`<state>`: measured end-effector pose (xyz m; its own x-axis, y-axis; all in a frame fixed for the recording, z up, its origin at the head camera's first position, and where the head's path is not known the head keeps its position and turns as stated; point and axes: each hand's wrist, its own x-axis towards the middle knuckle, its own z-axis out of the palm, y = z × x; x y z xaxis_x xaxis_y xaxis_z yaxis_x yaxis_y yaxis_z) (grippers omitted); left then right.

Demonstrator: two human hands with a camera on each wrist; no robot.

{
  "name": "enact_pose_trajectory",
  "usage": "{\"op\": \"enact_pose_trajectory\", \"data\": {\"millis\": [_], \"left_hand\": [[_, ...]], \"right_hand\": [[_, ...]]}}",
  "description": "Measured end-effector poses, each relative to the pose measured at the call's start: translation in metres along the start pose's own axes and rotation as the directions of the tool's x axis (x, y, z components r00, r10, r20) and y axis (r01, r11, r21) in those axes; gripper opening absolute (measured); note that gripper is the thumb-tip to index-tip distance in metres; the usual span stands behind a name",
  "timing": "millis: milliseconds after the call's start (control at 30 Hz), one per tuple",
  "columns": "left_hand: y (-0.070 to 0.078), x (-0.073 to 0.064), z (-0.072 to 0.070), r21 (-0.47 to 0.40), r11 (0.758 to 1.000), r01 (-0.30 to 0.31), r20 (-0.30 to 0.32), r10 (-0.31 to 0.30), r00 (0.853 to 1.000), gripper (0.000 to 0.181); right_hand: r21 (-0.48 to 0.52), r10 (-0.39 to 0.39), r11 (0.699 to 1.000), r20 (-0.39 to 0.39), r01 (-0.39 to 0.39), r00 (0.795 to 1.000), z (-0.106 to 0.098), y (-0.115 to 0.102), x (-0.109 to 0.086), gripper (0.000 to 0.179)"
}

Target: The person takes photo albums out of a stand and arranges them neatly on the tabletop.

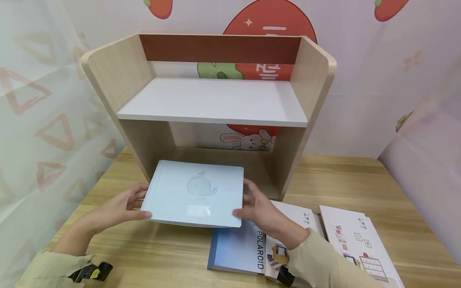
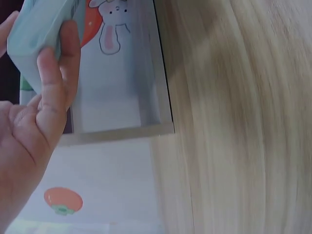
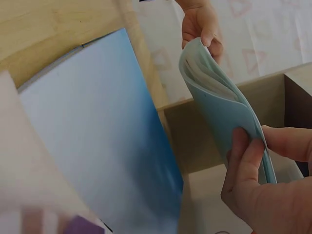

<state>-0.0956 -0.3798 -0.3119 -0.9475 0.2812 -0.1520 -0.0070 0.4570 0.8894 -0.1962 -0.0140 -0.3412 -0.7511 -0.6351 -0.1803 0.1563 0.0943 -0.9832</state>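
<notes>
A light-blue book [image 1: 169, 200] with a whale drawn on its cover is held up in front of the shelf's lower compartment. My left hand [image 1: 115, 210] pinches its left edge, thumb on the cover and fingers below. On the opposite side, my right hand [image 1: 261, 212] grips the right edge the same way. The right wrist view shows the book [image 3: 219, 105] bowed, with pages between its covers. Both the right hand [image 3: 263, 190] and the left hand [image 3: 201, 24] appear there at its ends. Seen from the left wrist, the left fingers press the book's [image 2: 34, 34] underside.
A two-tier wooden shelf [image 1: 212, 100] stands at the back of the wood-grain table [image 1: 335, 180]. Under and beside the right forearm lie a blue POLAROID book [image 1: 235, 248] and white illustrated books [image 1: 360, 236]. Printed cloth [image 1: 360, 88] hangs behind.
</notes>
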Motion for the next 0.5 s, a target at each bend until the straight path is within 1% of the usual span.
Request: {"op": "enact_pose_trajectory", "data": {"millis": [200,300,400,500], "left_hand": [[-0.006,-0.014,-0.008,-0.019,1.000,0.002,0.092,0.000,0.996,0.064],[-0.008,-0.019,-0.011,-0.042,0.999,-0.018,0.131,0.023,0.991,0.064],[-0.010,-0.022,-0.014,-0.062,0.997,-0.037,0.162,0.046,0.986,0.063],[-0.011,-0.024,-0.017,-0.066,0.998,-0.018,0.179,0.029,0.983,0.062]], "right_hand": [[0.020,-0.026,1.000,0.048,0.025,0.998,0.009,0.004,-0.002,0.083],[0.035,-0.038,0.999,0.058,0.036,0.998,0.014,0.004,-0.003,0.083],[0.046,-0.037,0.998,0.058,0.035,0.998,0.019,0.004,-0.004,0.084],[0.068,-0.028,0.997,0.057,0.024,0.998,0.024,0.005,-0.004,0.086]]}}
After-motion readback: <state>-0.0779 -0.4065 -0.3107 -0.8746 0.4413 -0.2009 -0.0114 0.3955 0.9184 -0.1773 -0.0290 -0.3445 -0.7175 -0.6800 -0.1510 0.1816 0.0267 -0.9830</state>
